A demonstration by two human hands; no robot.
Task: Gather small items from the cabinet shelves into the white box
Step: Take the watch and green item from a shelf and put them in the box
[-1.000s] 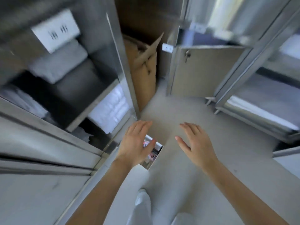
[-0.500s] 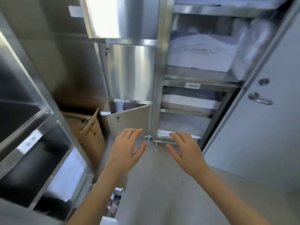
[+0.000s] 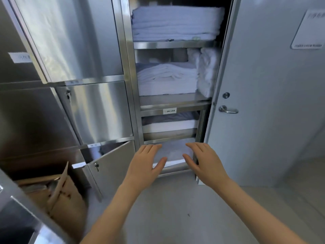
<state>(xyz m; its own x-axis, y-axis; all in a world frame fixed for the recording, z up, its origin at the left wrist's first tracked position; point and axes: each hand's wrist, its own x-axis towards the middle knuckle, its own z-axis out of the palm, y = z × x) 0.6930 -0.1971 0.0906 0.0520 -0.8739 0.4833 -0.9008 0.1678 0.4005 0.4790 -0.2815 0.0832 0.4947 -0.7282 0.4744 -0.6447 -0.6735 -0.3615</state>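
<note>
Steel cabinet shelves [image 3: 172, 44] ahead, left hand [image 3: 146, 164], right hand [image 3: 204, 164] flat, pointing at them

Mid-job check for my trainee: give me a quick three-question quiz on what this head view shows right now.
1. True or false: the left hand and the right hand are each gripping an item.
2. Which steel door on the left stands ajar? A) lowest door B) middle door C) top door
3. Name the container standing on the floor at lower left.
Key: 1 false, both hands are open and hold nothing; 2 A; 3 the open cardboard box.
</note>
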